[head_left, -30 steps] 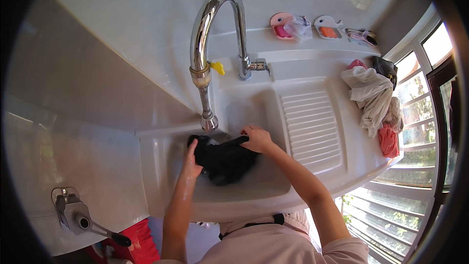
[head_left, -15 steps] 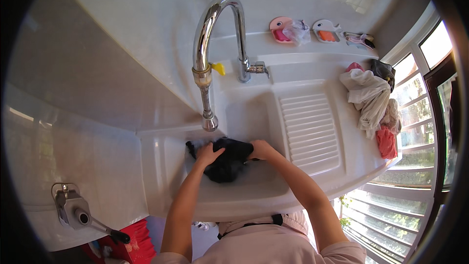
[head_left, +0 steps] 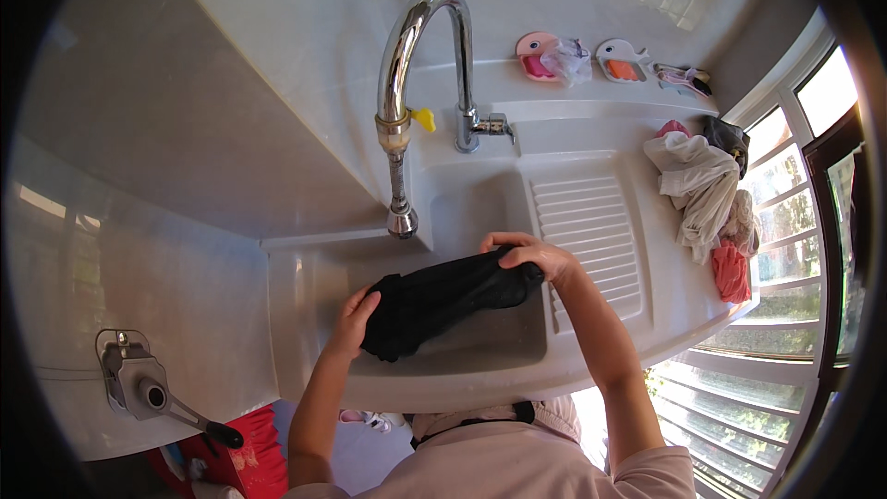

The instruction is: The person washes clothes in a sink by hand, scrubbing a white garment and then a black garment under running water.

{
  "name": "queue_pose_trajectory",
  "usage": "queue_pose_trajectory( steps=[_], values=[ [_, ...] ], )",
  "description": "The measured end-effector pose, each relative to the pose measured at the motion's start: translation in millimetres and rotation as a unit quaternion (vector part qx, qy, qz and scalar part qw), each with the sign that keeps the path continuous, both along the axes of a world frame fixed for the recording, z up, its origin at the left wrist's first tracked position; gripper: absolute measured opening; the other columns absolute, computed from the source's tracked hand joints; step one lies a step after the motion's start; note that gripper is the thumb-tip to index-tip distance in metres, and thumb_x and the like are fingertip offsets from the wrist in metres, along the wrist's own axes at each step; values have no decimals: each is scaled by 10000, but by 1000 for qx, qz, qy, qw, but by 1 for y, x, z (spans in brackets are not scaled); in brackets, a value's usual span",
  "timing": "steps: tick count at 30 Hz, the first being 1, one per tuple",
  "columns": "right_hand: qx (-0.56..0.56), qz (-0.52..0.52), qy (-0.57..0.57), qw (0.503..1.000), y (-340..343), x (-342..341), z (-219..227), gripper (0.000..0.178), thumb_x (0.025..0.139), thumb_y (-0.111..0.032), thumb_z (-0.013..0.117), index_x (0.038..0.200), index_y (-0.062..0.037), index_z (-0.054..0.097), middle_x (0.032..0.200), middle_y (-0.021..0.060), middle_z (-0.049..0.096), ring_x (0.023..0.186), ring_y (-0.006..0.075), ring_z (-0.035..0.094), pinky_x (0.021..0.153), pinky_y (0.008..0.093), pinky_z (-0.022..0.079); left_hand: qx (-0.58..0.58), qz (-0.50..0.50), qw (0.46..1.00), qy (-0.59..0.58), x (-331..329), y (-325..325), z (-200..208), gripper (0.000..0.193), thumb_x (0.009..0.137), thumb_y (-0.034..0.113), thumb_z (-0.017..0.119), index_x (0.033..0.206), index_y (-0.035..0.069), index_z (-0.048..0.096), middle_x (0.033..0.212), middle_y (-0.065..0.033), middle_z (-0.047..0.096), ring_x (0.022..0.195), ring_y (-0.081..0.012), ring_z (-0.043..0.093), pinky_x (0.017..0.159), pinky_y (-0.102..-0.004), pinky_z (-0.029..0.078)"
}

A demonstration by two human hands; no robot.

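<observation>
One bare left hand (head_left: 353, 322) plus one bare right hand (head_left: 547, 260) — two hands. Limp black cloth (head_left: 448, 296): one. Curved chrome faucet (head_left: 397, 69): one. White ridged washboard (head_left: 587, 233): one. One pink whale-shaped soap dish (head_left: 529, 40) plus one white whale-shaped soap dish (head_left: 616, 48) — two dishes.

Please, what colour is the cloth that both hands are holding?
The cloth is black, with no pattern visible; the head view shows it best.

Rear: pink whale-shaped dish (head_left: 533, 43), pink soap (head_left: 536, 66) in it, clear plastic bag (head_left: 569, 61) overlapping its right side. Just beside: white whale-shaped dish (head_left: 612, 49), orange soap (head_left: 624, 70) inside. Right: crumpled clothes (head_left: 695, 171), white, beige, coral; white-barred window (head_left: 781, 268) beyond. Lower left: grey metal fitting (head_left: 134, 383), black-tipped lever (head_left: 222, 433)
</observation>
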State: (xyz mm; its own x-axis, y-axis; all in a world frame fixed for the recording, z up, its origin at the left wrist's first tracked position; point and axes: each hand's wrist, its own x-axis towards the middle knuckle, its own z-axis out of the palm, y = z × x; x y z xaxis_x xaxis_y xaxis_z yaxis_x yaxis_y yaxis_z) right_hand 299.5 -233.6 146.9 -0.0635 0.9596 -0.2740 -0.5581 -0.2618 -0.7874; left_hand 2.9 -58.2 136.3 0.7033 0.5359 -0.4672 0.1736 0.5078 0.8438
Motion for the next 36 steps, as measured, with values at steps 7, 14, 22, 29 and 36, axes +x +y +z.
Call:
queue_pose_trajectory(
  steps=[7, 14, 22, 29, 36],
  values=[
    [-189, -191, -330, 905, 53, -23, -126, 649, 697, -287, 747, 1232, -39, 476, 1109, 149, 553, 1038, 259, 531, 896, 360, 430, 180, -19, 959, 220, 6, 46, -127, 398, 909, 201, 543, 1241, 1, 455, 1150, -141, 567, 1046, -246, 528, 917, -327, 394],
    [-94, -140, -747, 643, 64, -94, -209, 645, 773, -118, 607, 1357, -81, 334, 1142, 222, 500, 1024, 436, 469, 889, 508, 401, 421, -157, 816, 362, 55, 1, -207, 640, 852, 410, 566, 1261, -46, 383, 1137, -267, 560, 1047, -431, 536, 879, -469, 428],
    [-197, -152, -621, 743, 57, -93, -239, 367, 813, -195, 547, 1145, -38, 524, 1107, 189, 543, 1009, 360, 529, 825, 471, 442, 300, 10, 885, 356, 69, 11, -247, 246, 771, 161, 548, 917, -30, 599, 874, -230, 621, 808, -375, 603, 723, -461, 463],
    [-319, -147, -406, 844, 66, -90, -243, 498, 810, -254, 560, 1224, 4, 463, 1124, 198, 569, 1035, 367, 549, 915, 475, 403, -293, 211, 931, 48, 101, -25, -176, 492, 795, 437, 559, 1117, 65, 559, 1055, -83, 600, 986, -260, 561, 852, -383, 442],
    [-103, -269, -478, 830, 52, -167, -94, 425, 783, -244, 598, 1126, -37, 455, 893, 257, 606, 849, 422, 589, 728, 468, 474, -358, 45, 920, -151, 100, -25, -180, 529, 859, 536, 490, 1137, 91, 559, 1103, -58, 607, 974, -224, 584, 793, -391, 484]
  ],
)
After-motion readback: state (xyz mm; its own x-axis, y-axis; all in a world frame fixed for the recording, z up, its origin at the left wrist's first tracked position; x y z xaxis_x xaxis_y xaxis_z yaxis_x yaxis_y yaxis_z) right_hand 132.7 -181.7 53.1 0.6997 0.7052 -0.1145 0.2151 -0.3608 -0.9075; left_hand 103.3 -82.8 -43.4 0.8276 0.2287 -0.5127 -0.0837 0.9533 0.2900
